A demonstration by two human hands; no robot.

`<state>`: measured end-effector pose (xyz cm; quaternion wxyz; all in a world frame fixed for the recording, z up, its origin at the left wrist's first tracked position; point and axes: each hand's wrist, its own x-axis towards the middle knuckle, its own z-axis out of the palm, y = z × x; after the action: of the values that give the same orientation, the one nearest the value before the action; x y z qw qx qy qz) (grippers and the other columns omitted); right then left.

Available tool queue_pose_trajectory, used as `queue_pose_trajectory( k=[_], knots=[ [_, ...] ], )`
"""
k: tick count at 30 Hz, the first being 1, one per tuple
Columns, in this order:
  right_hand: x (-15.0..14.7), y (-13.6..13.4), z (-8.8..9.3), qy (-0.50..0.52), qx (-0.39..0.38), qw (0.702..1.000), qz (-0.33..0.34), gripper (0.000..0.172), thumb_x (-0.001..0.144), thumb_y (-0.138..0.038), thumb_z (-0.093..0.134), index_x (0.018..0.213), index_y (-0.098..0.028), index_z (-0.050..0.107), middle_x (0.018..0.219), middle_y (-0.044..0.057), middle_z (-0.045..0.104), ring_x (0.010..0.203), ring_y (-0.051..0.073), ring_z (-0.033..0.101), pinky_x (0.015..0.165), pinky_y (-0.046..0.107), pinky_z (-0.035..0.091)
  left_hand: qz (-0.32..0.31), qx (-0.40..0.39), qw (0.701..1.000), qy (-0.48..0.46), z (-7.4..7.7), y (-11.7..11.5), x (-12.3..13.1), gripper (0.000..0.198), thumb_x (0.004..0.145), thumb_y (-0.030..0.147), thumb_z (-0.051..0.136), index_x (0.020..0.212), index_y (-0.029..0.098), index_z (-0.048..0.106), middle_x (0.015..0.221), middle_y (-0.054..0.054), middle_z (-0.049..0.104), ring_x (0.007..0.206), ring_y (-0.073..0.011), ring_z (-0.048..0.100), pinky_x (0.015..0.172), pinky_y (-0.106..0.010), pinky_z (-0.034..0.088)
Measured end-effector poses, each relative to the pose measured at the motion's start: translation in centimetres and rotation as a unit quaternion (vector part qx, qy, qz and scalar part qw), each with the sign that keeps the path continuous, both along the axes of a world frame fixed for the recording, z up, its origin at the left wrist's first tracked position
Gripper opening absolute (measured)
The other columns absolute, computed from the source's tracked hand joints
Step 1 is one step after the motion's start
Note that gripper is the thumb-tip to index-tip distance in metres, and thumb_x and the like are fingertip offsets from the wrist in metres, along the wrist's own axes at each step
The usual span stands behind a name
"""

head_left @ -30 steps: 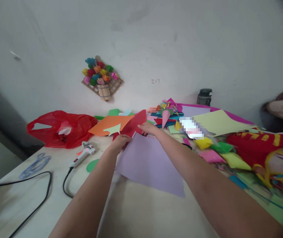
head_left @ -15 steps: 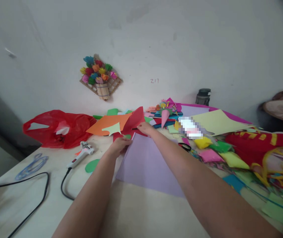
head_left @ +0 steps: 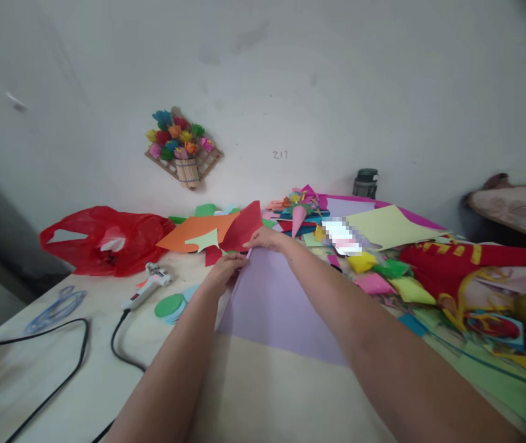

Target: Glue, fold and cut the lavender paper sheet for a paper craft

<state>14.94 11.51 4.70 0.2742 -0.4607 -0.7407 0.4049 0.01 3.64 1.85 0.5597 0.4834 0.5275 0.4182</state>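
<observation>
**Brought together at one far corner**

Dropped, with the right hand (head_left: 267, 239), from over the bright red paper sheet (head_left: 247, 223) to the far left corner of the light purple paper sheet (head_left: 281, 301); cannot tell whether gripping there. Pinching that edge with the left hand (head_left: 223, 271). Spread between both forearms on the cream tabletop (head_left: 267, 394). Seemingly working one edge two-handed.

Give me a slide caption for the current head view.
Left hand and right hand hold a purple sheet by its far end, a red plastic bag lying to the left.
</observation>
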Motion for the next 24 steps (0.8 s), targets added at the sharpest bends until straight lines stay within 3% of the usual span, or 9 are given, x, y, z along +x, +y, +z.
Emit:
queue_pose_trajectory(
  k=[6, 10, 14, 17, 24],
  knots=[
    [0.1, -1.0, -0.1, -0.01, 0.029, 0.999, 0.03, 0.038, 0.051, -0.044, 0.07, 0.048, -0.015, 0.046, 0.042, -0.008, 0.034, 0.043, 0.005, 0.028, 0.043, 0.02, 0.022, -0.013, 0.038, 0.999, 0.002, 0.1, -0.8, 0.5, 0.031, 0.054, 0.042, 0.069, 0.062, 0.015, 0.054, 0.045, 0.004, 0.046, 0.036, -0.0056, 0.038, 0.038, -0.02, 0.023],
    [0.2, -1.5, -0.2, -0.006, 0.018, 0.999, 0.031, 0.04, 0.057, -0.053, 0.065, 0.056, -0.015, 0.057, 0.046, -0.004, 0.041, 0.046, 0.008, 0.036, 0.044, 0.021, 0.029, 0.023, 0.079, 0.997, 0.012, -0.4, -0.7, 0.5, 0.031, 0.055, 0.041, 0.068, 0.061, 0.015, 0.053, 0.042, 0.006, 0.043, 0.035, -0.0045, 0.034, 0.038, -0.02, 0.023],
    [0.4, -1.7, -0.5, 0.038, 0.028, 0.999, 0.008, 0.043, 0.059, -0.054, 0.064, 0.081, -0.016, 0.065, 0.065, 0.002, 0.056, 0.061, 0.012, 0.049, 0.054, 0.022, 0.037, 0.041, 0.089, 0.995, 0.012, -0.9, -0.6, 0.4, 0.032, 0.055, 0.042, 0.068, 0.063, 0.015, 0.053, 0.043, 0.006, 0.045, 0.037, -0.0052, 0.036, 0.04, -0.02, 0.025],
    [0.5, -1.7, -0.7, 0.073, 0.025, 0.997, -0.024, 0.056, 0.06, -0.052, 0.064, 0.105, -0.019, 0.058, 0.079, 0.003, 0.06, 0.068, 0.012, 0.051, 0.059, 0.022, 0.04, 0.03, 0.091, 0.995, 0.006, -1.2, -0.5, 0.3, 0.033, 0.054, 0.043, 0.068, 0.063, 0.015, 0.053, 0.045, 0.005, 0.047, 0.04, -0.0063, 0.04, 0.041, -0.02, 0.027],
    [0.8, -1.4, -1.0, 0.045, -0.023, 0.998, -0.027, 0.038, 0.053, -0.042, 0.073, 0.075, -0.012, 0.065, 0.068, 0.003, 0.061, 0.06, 0.01, 0.052, 0.057, 0.022, 0.041, 0.034, 0.108, 0.993, -0.03, -1.8, -0.2, 0.1, 0.037, 0.055, 0.045, 0.067, 0.071, 0.014, 0.057, 0.052, 0.003, 0.052, 0.045, -0.0076, 0.045, 0.045, -0.021, 0.032]
  ],
)
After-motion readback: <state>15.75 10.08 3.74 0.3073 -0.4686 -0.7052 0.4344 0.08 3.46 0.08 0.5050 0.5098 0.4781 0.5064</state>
